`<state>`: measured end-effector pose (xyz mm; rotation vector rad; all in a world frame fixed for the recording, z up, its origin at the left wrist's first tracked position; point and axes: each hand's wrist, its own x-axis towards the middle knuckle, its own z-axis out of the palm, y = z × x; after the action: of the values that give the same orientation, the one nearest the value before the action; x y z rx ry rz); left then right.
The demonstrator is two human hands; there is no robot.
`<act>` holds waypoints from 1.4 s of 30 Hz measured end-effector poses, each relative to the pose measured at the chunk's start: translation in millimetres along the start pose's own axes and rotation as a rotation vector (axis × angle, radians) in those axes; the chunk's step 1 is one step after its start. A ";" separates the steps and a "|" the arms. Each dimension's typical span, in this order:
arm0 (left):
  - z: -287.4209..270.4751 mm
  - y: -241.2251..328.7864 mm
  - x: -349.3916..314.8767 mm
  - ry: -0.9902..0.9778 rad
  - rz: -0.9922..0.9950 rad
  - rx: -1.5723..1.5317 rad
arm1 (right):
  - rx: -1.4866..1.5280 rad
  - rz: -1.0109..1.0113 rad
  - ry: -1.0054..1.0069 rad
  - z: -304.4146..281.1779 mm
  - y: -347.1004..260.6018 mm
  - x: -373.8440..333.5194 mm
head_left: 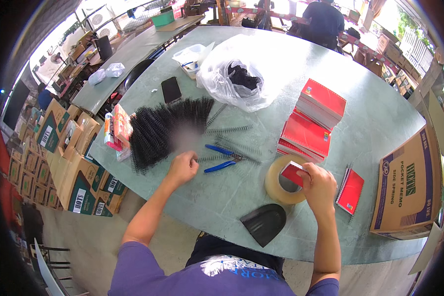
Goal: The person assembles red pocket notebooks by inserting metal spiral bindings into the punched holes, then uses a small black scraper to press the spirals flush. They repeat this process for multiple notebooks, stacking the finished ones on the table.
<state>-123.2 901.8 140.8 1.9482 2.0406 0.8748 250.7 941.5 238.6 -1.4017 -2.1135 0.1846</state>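
Note:
My left hand is closed at the near side of a pile of black spiral binding coils. Its fingertips pinch the end of a single coil, which stretches right toward blue-handled cutting pliers. In my right hand is a small red notebook, tilted above a wide roll of tape. A red notebook with a coil along its edge lies to the right of that hand. Stacks of red notebooks stand beyond it. More loose coils lie around the pliers.
A black dome-shaped piece lies near the table's front edge. A cardboard box stands at the right. Farther back are a phone, a clear plastic bag with black contents and a white tub. Another person is beyond the table.

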 end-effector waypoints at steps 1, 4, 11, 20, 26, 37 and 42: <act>-2.1 4.2 1.5 -0.026 -0.006 0.040 | -0.046 -0.031 -0.003 1.1 -1.8 0.7; -14.2 21.6 6.2 -0.068 0.052 0.217 | -0.104 -0.067 -0.017 3.8 -1.9 2.0; 0.5 72.3 0.4 -0.257 0.485 0.191 | -0.089 -0.102 0.052 5.2 -3.7 0.1; 36.3 90.5 40.3 -0.128 0.730 0.394 | -0.115 -0.099 0.032 10.4 1.4 6.2; 36.9 78.2 65.3 -0.169 0.917 0.508 | -0.064 -0.015 0.011 -0.5 -8.7 6.3; -12.8 120.5 70.3 -0.107 0.393 -0.180 | -0.016 -0.099 0.002 9.7 -21.4 10.5; 13.4 89.1 70.6 -0.319 0.181 -0.895 | -0.038 -0.171 0.038 26.1 -16.4 9.8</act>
<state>-49.2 970.0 195.2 1.6010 1.0168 1.1510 220.9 948.2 228.1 -1.2276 -2.2026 0.0494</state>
